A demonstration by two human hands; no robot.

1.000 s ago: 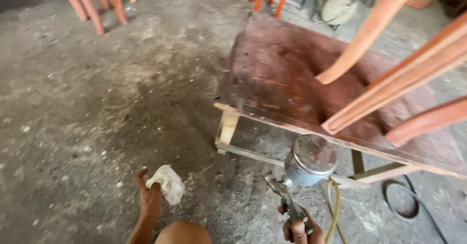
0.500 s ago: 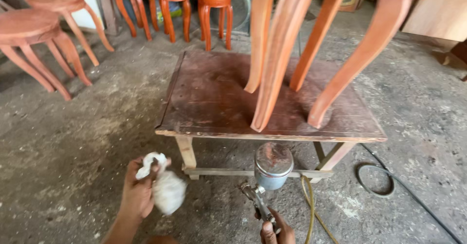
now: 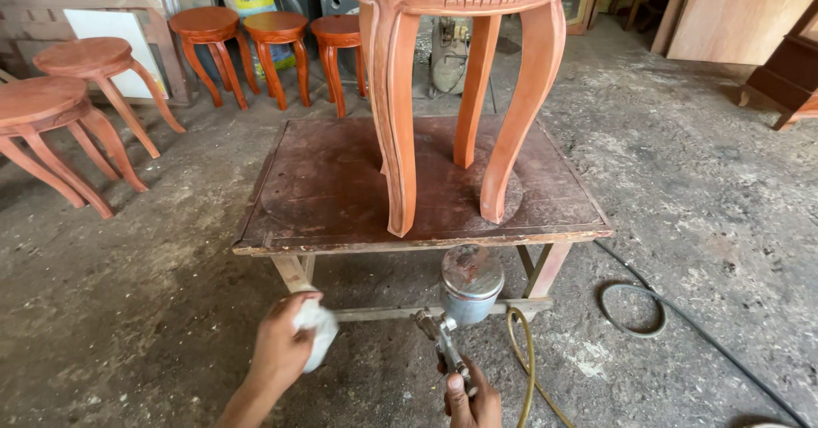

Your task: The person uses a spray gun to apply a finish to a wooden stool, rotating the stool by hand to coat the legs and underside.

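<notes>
A reddish-orange wooden stool with curved legs and a carved apron stands on a low, stained work table. My right hand grips the handle of a spray gun with a metal cup on top, held just below the table's front edge. My left hand is closed around a white rag near the table's front left leg.
Several more orange stools stand at the back and far left. A yellowish hose runs from the gun. A black cable loops on the concrete floor at right. Wooden panels lean at the back right.
The view has tilted up, bringing the whole stool and the back of the workshop into sight. My left hand has closed on the rag and moved toward the table's front.
</notes>
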